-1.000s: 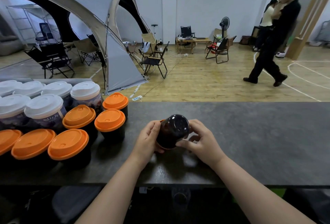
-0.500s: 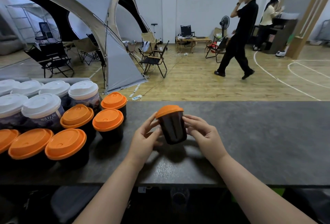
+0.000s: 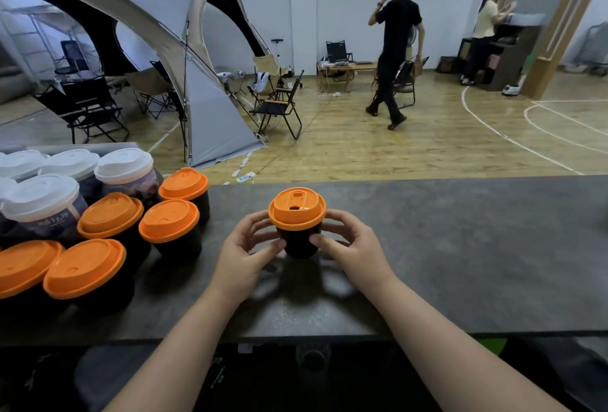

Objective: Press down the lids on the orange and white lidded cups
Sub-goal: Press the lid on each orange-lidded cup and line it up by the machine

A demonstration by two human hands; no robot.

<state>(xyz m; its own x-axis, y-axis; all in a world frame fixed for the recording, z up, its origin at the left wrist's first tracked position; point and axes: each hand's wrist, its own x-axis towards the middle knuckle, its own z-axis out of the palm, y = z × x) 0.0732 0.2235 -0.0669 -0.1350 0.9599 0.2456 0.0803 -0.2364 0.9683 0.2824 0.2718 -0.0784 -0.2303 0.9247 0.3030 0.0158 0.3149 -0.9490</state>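
Wooden sports-hall floor (image 3: 394,155) out back, white court lines curving across it. Grey dome tent (image 3: 131,17) on the left, folding chairs (image 3: 279,105) scattered around it. Two people in the distance: a person in black (image 3: 396,50) mid-stride, a person in a pale top (image 3: 490,17) over by the far right wall.

Up front, a dark grey desk (image 3: 477,247). Crowded at its left end: five orange-lidded cups (image 3: 168,221) in a cluster (leftmost one cut off by the frame edge). Behind them four white-lidded cups (image 3: 124,166), plus a sliver of a fifth at the edge.

And at centre, number six in orange: the held cup (image 3: 297,244), upright, just right of the cluster. Orange lid (image 3: 297,211) on top, sitting level, sip hole facing up.

Left hand (image 3: 245,257) curled round the dark body from the left, thumb across the front. Right hand (image 3: 352,252) mirroring it from the right, thumb tip on the front as well. Both gripping below the lid rim, neither on the lid itself. Base right down at the desk surface; resting or barely lifted, hard to tell.
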